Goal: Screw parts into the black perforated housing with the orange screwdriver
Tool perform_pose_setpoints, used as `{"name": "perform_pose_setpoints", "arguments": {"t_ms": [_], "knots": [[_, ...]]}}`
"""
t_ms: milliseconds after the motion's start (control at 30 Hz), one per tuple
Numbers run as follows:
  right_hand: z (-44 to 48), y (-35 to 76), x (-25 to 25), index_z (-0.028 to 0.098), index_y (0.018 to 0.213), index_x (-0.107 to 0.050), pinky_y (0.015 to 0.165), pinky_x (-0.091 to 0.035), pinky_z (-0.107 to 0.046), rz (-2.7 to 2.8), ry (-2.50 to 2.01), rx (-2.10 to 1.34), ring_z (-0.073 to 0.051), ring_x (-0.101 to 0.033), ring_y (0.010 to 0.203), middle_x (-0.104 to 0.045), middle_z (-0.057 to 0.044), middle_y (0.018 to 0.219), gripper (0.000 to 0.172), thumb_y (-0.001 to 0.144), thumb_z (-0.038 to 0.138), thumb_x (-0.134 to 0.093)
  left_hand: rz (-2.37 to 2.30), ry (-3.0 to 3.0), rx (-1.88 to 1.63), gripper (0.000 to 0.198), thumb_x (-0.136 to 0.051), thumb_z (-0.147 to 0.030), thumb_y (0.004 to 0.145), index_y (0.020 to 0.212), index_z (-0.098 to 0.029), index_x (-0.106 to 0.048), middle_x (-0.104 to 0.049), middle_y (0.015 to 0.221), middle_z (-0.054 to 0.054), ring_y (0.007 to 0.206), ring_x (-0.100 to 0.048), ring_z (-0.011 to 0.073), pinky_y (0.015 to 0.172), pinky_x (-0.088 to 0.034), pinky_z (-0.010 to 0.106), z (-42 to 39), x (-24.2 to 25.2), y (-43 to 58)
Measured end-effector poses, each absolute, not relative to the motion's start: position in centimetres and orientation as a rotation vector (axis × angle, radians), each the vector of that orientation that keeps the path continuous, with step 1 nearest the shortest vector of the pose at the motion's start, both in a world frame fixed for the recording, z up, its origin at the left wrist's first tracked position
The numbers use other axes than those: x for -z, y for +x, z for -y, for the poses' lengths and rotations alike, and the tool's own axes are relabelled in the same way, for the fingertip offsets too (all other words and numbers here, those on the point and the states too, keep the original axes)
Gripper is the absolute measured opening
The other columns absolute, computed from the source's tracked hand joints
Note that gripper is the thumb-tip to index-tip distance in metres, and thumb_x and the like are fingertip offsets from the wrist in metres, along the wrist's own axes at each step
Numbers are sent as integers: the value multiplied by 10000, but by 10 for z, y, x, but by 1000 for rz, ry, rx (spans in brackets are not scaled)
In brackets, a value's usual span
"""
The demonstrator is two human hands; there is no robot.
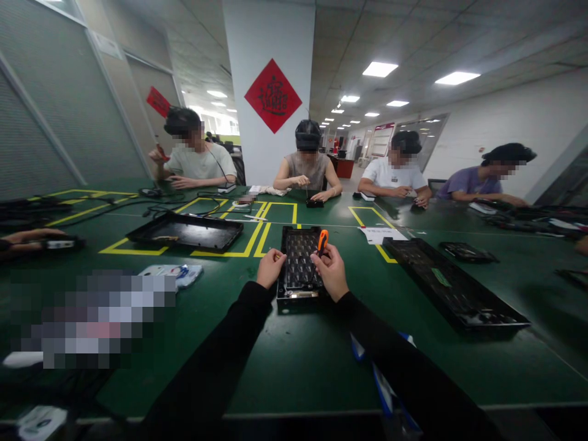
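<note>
A black perforated device panel (298, 260) lies on the green table (294, 355) straight in front of me. My left hand (270, 267) rests at its left edge with the fingers curled; what they hold, if anything, is hidden. My right hand (329, 271) is closed on a screwdriver with an orange handle (323, 239), held upright over the panel's right side. Both my arms are in black sleeves.
A black tray (186, 231) sits at the left inside yellow tape lines. A long black chassis (452, 285) lies at the right. Several people sit along the far side of the table. Another person's hand (27, 240) is at the far left. Cables run at the back left.
</note>
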State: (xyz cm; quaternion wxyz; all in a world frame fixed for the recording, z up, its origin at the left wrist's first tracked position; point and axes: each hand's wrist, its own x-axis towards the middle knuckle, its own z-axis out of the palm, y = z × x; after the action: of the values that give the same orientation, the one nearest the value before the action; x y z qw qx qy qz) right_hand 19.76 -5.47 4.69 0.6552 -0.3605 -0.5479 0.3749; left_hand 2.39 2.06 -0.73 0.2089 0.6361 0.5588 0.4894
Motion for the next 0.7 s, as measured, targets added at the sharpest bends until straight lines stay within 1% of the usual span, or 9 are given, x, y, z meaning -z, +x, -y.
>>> {"name": "perform_pose_setpoints", "arguments": {"t_ms": [100,233,367,467,600,700], "knots": [[55,198,-46,198,1011,-491,492,-406,-175,1248,-808,-830,-67,-496,578,-553,-12,883,371,681,309,-619,-1561,1758,-1365,209,-504,-367,720,699,-162,-540,-463,548,-37,521,-426,93,520,-300,218,-20,7,24],[56,199,-46,200,1035,-497,549,-439,-195,1267,-821,-789,-71,-501,597,-543,-15,905,399,673,308,-626,-1559,1738,-1361,205,-504,-362,719,695,-161,-542,-463,543,-36,517,-424,94,517,-300,220,-18,5,25],[55,199,-45,197,1046,-515,586,-453,-209,1292,-838,-765,-80,-499,615,-517,0,831,415,663,302,-636,-1550,1732,-1363,198,-507,-354,717,689,-161,-541,-467,547,-32,522,-430,97,522,-306,223,-17,4,25],[53,199,-44,200,1069,-508,530,-429,-190,1277,-841,-780,-68,-473,576,-490,15,780,432,667,304,-630,-1546,1739,-1362,197,-508,-354,717,690,-161,-538,-466,547,-34,520,-429,96,523,-308,222,-18,5,25],[53,199,-45,208,1123,-467,427,-360,-165,1250,-835,-841,-56,-445,527,-499,9,800,470,686,316,-602,-1559,1757,-1351,198,-503,-357,721,690,-163,-532,-462,545,-36,519,-430,96,520,-303,222,-20,5,24],[55,198,-45,201,1109,-471,404,-339,-169,1266,-818,-880,-58,-434,505,-532,-8,816,418,717,315,-559,-1571,1761,-1346,193,-507,-349,719,679,-162,-529,-461,544,-35,520,-430,96,523,-304,224,-19,5,24]]}}
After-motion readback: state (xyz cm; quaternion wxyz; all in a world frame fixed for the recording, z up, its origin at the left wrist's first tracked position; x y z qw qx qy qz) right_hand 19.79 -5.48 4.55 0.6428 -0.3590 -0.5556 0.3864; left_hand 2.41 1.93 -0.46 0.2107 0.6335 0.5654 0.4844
